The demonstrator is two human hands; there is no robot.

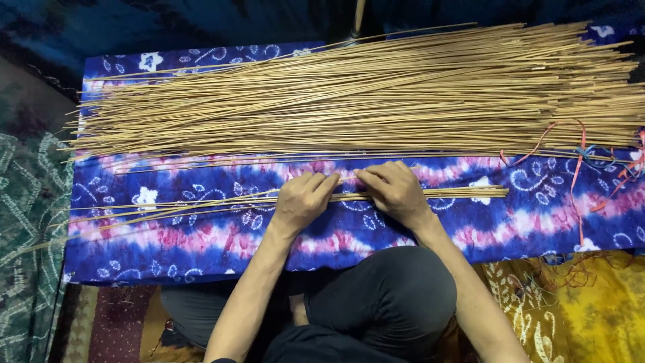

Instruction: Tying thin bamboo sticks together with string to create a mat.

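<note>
Small bundle: a thin sheaf of tan sticks (282, 197) is laid lengthwise across the near part of the surface (537, 222), which is covered by a blue, pink and white tie-dye cloth; its left ends fan apart.
Left hand: the left hand (302, 200) is curled down on the sheaf, fingers closed over it.
Right hand: the right hand (395, 191) is pressed on the same sticks just beside the left, fingertips nearly touching.
Handling: the sticks are judged best kept flat and parallel, pinched evenly at the middle so none slip or cross.
Large pile: a broad heap of like sticks (376, 94) is spread behind, apart from the sheaf.
Strings: red and blue ties (578, 158) are scattered at the right.
Foreground: dark-trousered knees (390, 296) are folded below the surface.
</note>
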